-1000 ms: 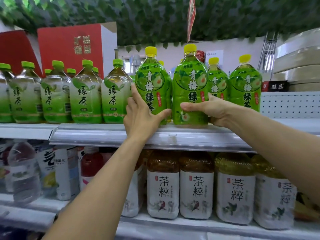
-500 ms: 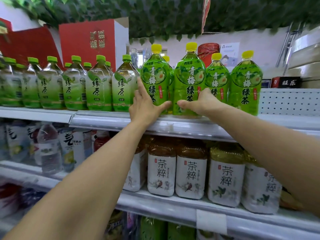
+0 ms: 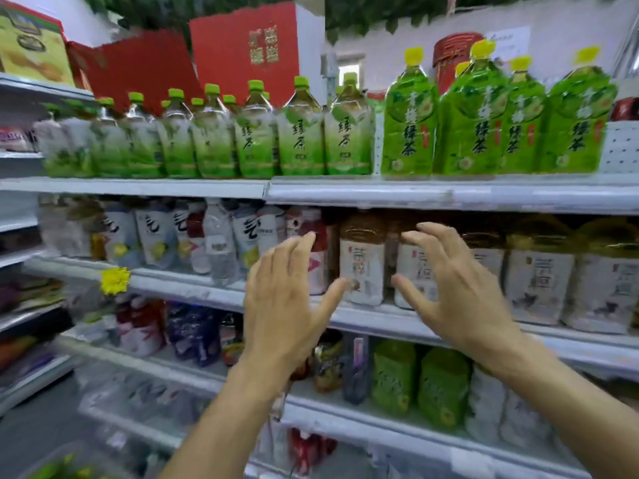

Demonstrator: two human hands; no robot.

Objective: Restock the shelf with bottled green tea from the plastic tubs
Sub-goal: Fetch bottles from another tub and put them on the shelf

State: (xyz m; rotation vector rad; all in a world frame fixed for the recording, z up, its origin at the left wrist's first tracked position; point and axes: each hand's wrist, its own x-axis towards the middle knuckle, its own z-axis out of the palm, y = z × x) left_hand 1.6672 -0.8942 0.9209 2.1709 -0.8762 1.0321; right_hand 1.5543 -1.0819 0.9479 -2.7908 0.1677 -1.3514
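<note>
both hands empty, fingers spread — left hand and right hand hang in front of the middle shelf, well below the yellow-capped green tea bottles standing on the upper shelf. reads as between placements. next move likely calls for reaching down to the tub at lower left — its contents too blurred to tell.

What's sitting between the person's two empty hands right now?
In the head view, between the left hand and right hand, a white-labelled brown tea bottle stands on the middle shelf behind them.
</note>
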